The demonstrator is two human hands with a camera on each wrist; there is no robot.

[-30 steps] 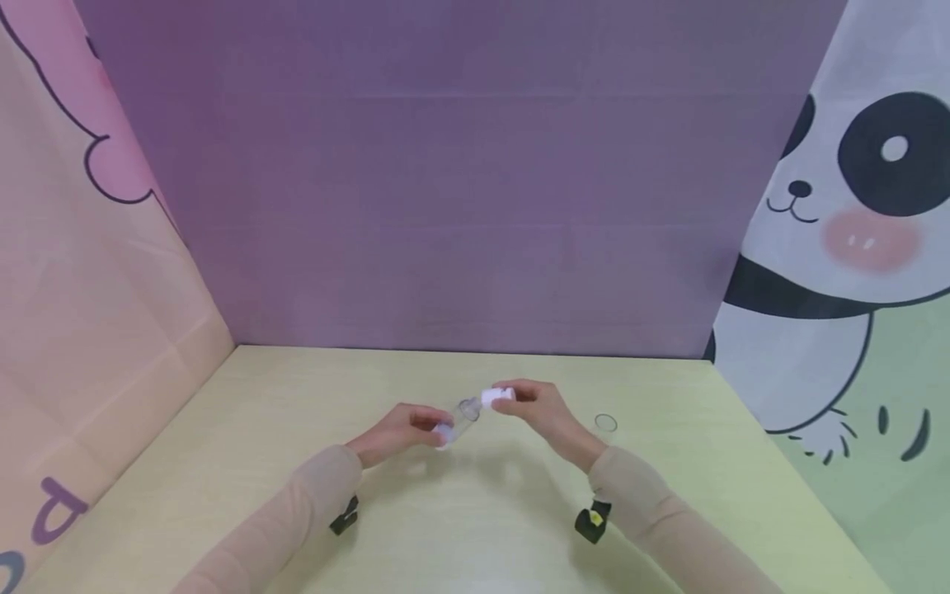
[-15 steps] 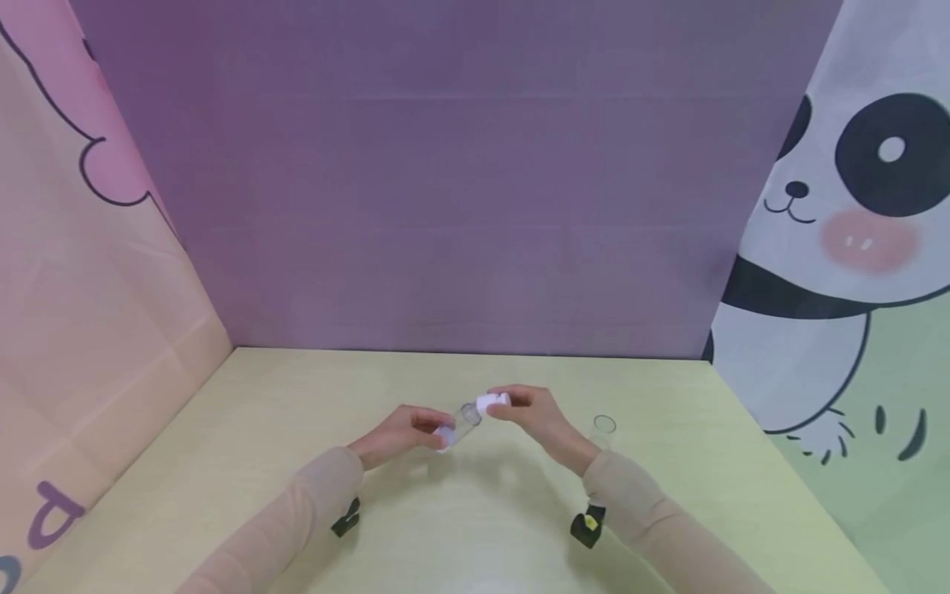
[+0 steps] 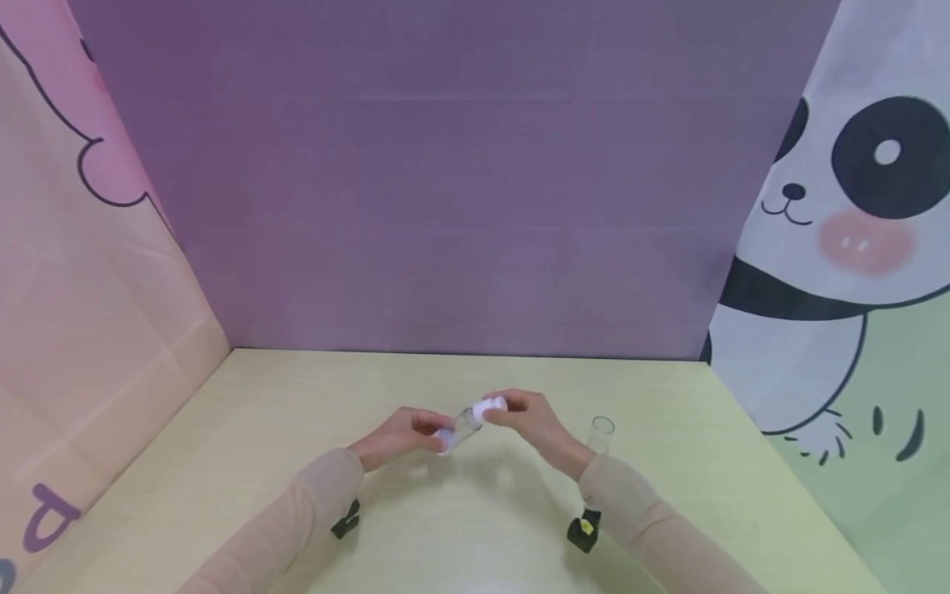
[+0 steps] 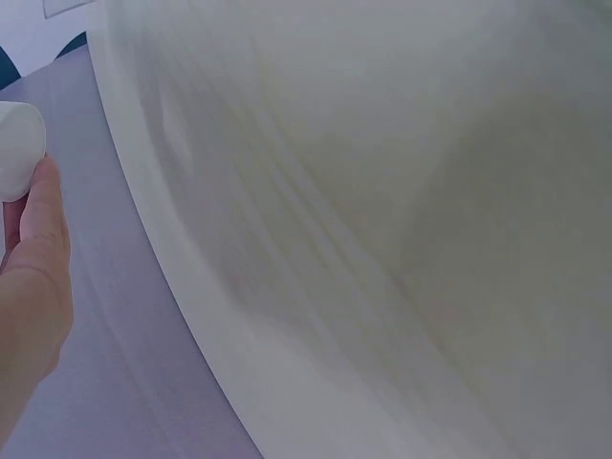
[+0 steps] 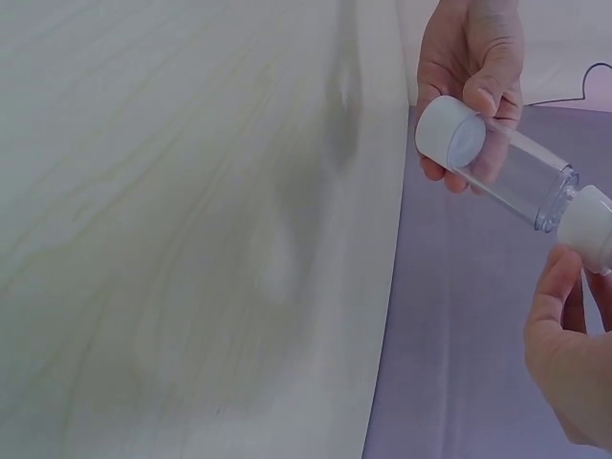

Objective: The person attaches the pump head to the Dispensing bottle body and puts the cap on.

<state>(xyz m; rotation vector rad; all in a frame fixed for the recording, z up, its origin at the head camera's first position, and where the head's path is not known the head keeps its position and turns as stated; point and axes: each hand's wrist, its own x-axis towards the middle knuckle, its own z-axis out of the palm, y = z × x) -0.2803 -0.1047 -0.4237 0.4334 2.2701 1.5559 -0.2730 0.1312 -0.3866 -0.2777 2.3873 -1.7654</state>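
A small clear bottle point(image 5: 516, 175) with a white base is held tilted above the table. My left hand point(image 3: 401, 436) grips it by the base point(image 5: 449, 131), thumb on one side and fingers beneath. In the right wrist view, my right hand point(image 5: 574, 354) pinches a white bottle top point(image 5: 588, 228) between thumb and fingers. The top sits right at the bottle's mouth, lined up with it, and a short clear neck shows between the two. In the left wrist view, only part of the left hand point(image 4: 38, 258) and the white base point(image 4: 19, 151) appear at the edge.
A clear, cup-like cover point(image 3: 601, 436) stands on the pale wooden table point(image 3: 297, 396) beside my right wrist, partly behind the sleeve. A purple cloth wall point(image 3: 467, 206) rises behind the table, with printed cloths at both sides.
My right hand has moved slightly left and down, bringing the white top from a small gap away up to the bottle's mouth. The left hand has stayed nearly still on the base.
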